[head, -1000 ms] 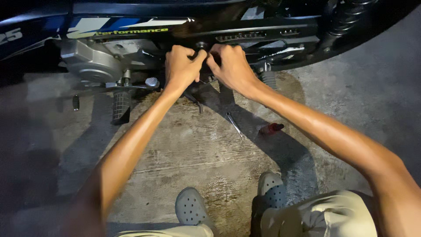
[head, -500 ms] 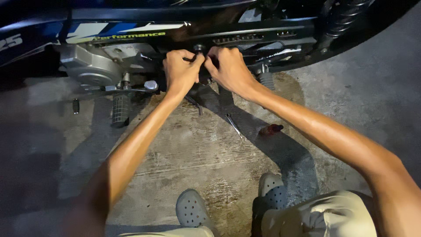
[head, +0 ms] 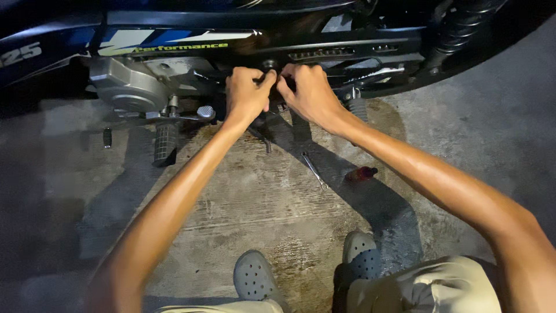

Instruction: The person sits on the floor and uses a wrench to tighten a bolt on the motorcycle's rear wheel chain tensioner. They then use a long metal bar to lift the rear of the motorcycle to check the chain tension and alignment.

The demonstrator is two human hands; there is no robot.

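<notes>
Both of my hands reach to the underside of a dark blue motorcycle that stands across the top of the view. My left hand is curled with its fingertips pinched at a small round fitting on the frame. My right hand sits right beside it, fingers bent onto the same spot. What the fingers hold is too small and dark to make out. The grey engine case lies to the left of my hands.
A slim metal wrench and a small dark red-tipped tool lie on the concrete floor below my hands. A footpeg juts out at left. My grey clogs are at the bottom.
My hands have stayed at the same spot on the motorcycle; only slight finger shifts show. The tools on the floor have not moved.
</notes>
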